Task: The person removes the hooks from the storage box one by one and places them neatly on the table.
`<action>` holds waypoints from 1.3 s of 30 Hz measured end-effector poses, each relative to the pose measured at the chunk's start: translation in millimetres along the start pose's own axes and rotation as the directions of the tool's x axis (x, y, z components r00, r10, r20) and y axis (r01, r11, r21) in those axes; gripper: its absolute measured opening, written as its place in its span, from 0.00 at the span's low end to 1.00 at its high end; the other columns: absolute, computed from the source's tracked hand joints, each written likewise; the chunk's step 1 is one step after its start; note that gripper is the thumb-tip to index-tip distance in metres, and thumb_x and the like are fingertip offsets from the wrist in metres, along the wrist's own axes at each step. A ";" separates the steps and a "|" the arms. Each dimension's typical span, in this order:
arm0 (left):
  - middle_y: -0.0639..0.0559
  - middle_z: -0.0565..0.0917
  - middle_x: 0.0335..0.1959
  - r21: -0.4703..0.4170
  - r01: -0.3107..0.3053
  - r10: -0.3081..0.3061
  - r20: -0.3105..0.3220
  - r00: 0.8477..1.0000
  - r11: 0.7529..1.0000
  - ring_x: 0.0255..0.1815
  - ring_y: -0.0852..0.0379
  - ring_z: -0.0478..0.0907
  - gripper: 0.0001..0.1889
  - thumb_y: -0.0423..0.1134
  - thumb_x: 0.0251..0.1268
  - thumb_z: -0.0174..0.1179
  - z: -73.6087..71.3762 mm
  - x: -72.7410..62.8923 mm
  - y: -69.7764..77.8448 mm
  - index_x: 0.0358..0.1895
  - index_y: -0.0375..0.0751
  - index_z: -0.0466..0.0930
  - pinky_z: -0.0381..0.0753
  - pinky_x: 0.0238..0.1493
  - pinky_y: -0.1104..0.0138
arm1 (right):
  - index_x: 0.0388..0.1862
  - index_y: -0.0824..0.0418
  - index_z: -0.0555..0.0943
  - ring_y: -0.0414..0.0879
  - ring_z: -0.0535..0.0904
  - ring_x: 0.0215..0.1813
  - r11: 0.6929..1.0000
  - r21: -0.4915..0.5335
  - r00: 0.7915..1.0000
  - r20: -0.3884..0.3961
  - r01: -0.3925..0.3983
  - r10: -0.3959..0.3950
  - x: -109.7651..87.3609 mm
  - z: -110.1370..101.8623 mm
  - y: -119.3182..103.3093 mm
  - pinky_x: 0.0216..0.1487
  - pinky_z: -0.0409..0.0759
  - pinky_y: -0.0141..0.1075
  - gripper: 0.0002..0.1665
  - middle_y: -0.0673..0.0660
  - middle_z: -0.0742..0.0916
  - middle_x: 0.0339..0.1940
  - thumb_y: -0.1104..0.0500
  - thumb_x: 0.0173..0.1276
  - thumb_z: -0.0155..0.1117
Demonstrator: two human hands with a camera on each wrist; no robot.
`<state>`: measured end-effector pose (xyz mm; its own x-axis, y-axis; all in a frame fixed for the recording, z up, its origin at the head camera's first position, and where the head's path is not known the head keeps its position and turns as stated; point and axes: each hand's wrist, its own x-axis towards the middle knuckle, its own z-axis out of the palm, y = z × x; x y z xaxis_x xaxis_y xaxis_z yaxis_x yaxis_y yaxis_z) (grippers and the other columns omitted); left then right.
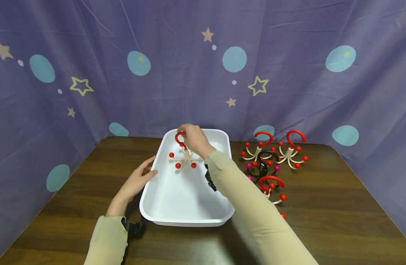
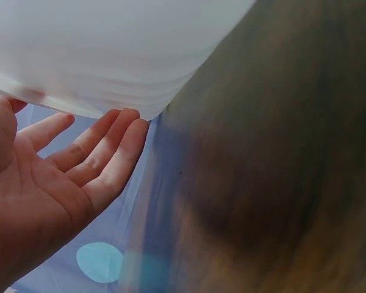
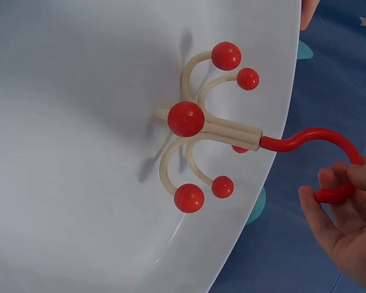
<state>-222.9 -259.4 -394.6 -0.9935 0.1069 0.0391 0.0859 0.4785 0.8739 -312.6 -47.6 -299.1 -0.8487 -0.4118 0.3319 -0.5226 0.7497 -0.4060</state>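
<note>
My right hand (image 1: 195,140) pinches the red top hook of a cream hanger with curved arms (image 1: 185,156) that end in red balls. In the right wrist view, fingers and thumb meet near the end of the hook, and the hanger (image 3: 232,131) is over the inside of a white plastic tray (image 3: 61,152). On the tray's left side, my left hand (image 1: 136,180) has its thumb at the rim. The left wrist view shows the left hand's fingers (image 2: 110,155) fairly straight, with fingertips against the tray's outer wall (image 2: 116,61).
Right of the tray stand several similar hangers: two red-hooked ones (image 1: 290,151) at the back, a black one with magenta balls (image 1: 263,169), and a red-hooked one (image 1: 270,179) in front, partly hidden by my right sleeve. A purple curtain (image 1: 176,73) hangs behind the wooden table (image 1: 328,206).
</note>
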 end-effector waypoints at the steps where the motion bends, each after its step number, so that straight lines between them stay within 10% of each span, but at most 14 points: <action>1: 0.31 0.72 0.53 0.003 0.003 -0.003 0.002 1.000 1.000 0.48 0.43 0.74 0.30 0.42 0.67 0.50 -0.3 0.0 0.1 0.70 0.45 0.53 0.77 0.41 0.62 | 0.46 0.56 0.81 0.48 0.80 0.48 1.000 -0.003 1.000 0.003 -0.001 0.001 0.0 -0.3 0.1 0.48 0.75 0.35 0.14 0.53 0.85 0.45 0.66 0.64 0.56; 39: 0.32 0.70 0.54 0.028 0.025 -0.025 0.025 0.999 0.999 0.49 0.43 0.73 0.31 0.46 0.67 0.50 -1.7 0.1 2.9 0.71 0.46 0.50 0.78 0.41 0.59 | 0.49 0.54 0.79 0.43 0.76 0.42 0.996 0.081 0.999 0.037 0.024 -0.027 -16.1 -73.6 10.6 0.44 0.73 0.34 0.15 0.51 0.84 0.47 0.64 0.67 0.52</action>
<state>-222.9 -259.4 -391.2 -0.9932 0.1164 0.0048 0.0634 0.5056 0.8604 -298.5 5.1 -246.1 -0.8365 -0.4513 0.3108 -0.5480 0.6950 -0.4656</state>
